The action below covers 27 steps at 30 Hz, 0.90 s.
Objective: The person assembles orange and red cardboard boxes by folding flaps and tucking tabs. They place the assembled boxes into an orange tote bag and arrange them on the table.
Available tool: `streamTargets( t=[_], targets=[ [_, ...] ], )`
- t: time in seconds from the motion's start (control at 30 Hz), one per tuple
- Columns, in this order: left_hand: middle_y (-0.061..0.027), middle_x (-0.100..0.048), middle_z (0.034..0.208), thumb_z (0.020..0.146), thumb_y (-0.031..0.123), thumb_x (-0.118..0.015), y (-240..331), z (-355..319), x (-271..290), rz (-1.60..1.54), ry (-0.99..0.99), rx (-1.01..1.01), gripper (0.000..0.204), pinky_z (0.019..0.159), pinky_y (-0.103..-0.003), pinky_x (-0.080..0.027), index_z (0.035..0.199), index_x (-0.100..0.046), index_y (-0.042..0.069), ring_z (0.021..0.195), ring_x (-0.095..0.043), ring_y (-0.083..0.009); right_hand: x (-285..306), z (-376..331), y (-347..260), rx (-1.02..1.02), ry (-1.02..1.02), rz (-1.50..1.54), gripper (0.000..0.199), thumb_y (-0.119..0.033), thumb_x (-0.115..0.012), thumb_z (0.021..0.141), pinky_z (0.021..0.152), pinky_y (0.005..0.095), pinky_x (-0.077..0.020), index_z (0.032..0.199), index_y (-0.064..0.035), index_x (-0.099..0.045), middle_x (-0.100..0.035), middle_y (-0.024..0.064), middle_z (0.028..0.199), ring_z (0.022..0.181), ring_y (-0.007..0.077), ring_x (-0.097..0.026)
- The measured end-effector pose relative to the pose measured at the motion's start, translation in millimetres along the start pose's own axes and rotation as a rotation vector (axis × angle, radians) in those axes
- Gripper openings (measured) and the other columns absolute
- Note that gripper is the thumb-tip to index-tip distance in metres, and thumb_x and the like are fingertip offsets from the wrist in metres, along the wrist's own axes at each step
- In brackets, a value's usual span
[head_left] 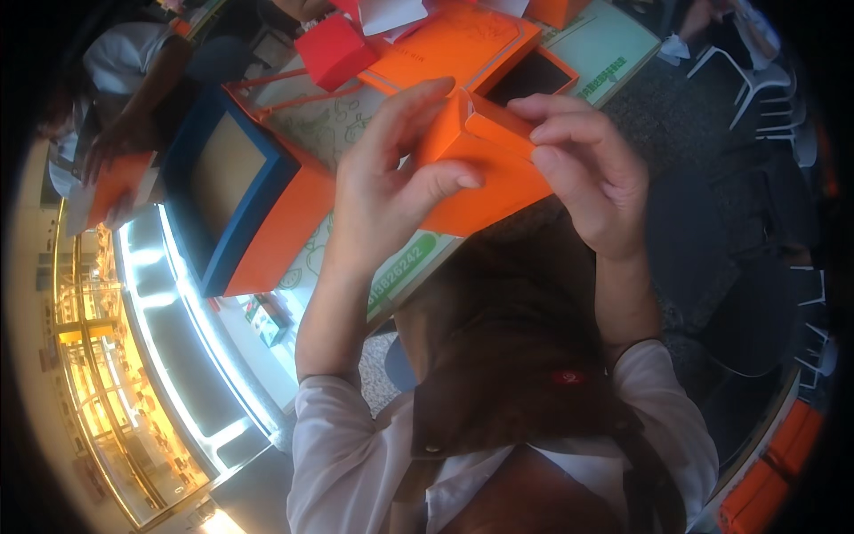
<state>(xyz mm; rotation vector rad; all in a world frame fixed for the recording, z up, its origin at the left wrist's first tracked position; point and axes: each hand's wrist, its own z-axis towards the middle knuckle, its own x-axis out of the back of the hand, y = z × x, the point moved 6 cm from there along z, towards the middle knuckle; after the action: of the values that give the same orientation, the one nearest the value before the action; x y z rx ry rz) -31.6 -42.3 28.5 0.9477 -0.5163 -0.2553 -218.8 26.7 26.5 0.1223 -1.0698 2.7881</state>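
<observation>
Between my hands is a small orange cardboard box (pixel 500 182), tilted, with a folded flap along its upper edge. My left hand (pixel 391 169) grips its left side, the thumb lying across the front face and the fingers behind. At the upper right edge, my right hand (pixel 592 165) pinches the flap between thumb and fingers. Just behind lies a large flat orange box or bag (pixel 445 53) with a printed panel. Next to it an open orange box (pixel 556 73) shows a dark inside.
A blue-rimmed orange box (pixel 258 191) stands on the left of the table (pixel 414 267). A red box (pixel 334 53) sits at the back. Another person's hand (pixel 116 151) holds an orange item far left, above a lit display case (pixel 165 285). White chairs (pixel 747 84) are at right.
</observation>
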Motion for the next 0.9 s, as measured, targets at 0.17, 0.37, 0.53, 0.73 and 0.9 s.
streamTargets(
  t=[0.17, 0.37, 0.53, 0.73, 0.9],
  targets=[
    [-0.0131, -0.065, 0.124, 0.071, 0.04, -0.083, 1.1, 1.0, 0.0, 0.048, -0.006, -0.003, 0.082, 0.093, -0.035, -0.054, 0.135, -0.052, -0.001, 0.114, -0.064, -0.0228, 0.7, -0.6, 0.2, -0.003, -0.007, -0.004, 0.014, -0.003, -0.061, 0.092, 0.082, 0.0237, -0.0503, 0.106, -0.0018, -0.064, -0.064, 0.0127, 0.119, 0.095, 0.0137, -0.063],
    [-0.0124, -0.065, 0.124, 0.074, 0.037, -0.081, -2.1, -0.7, -3.9, -0.077, -0.028, 0.037, 0.075, 0.092, -0.035, -0.054, 0.135, -0.054, 0.003, 0.112, -0.065, -0.0224, -5.1, -0.5, -1.8, 0.06, -0.072, -0.177, 0.014, -0.004, -0.063, 0.092, 0.086, 0.027, -0.0514, 0.105, -0.0015, -0.065, -0.064, 0.0127, 0.121, 0.102, 0.0184, -0.064],
    [-0.0109, -0.062, 0.131, 0.079, 0.033, -0.078, -2.2, 0.1, -8.0, -0.052, -0.015, -0.081, 0.067, 0.097, -0.035, -0.052, 0.134, -0.055, 0.004, 0.117, -0.062, -0.0235, -10.1, -3.9, 2.2, 0.025, 0.007, -0.096, 0.019, -0.008, -0.063, 0.094, 0.094, 0.0296, -0.05, 0.112, -0.0005, -0.065, -0.063, 0.0135, 0.124, 0.111, 0.0213, -0.062],
    [-0.0107, -0.061, 0.133, 0.083, 0.035, -0.075, 8.9, 2.2, -0.6, 0.035, 0.021, -0.186, 0.063, 0.102, -0.035, -0.048, 0.134, -0.056, 0.003, 0.121, -0.06, -0.0236, -2.0, -7.3, 4.5, -0.028, 0.042, 0.025, 0.033, -0.018, -0.051, 0.101, 0.106, 0.0415, -0.0454, 0.126, 0.0017, -0.057, -0.059, 0.0187, 0.132, 0.124, 0.0283, -0.057],
    [-0.0109, -0.062, 0.131, 0.085, 0.034, -0.074, 6.4, 0.7, 4.8, -0.071, 0.052, -0.143, 0.061, 0.102, -0.033, -0.047, 0.134, -0.056, 0.002, 0.121, -0.059, -0.0227, 15.0, -7.1, 5.1, 0.026, 0.003, 0.149, 0.029, -0.012, -0.057, 0.099, 0.099, 0.0307, -0.0491, 0.125, -0.0001, -0.06, -0.061, 0.0148, 0.129, 0.118, 0.0214, -0.06]
  ],
)
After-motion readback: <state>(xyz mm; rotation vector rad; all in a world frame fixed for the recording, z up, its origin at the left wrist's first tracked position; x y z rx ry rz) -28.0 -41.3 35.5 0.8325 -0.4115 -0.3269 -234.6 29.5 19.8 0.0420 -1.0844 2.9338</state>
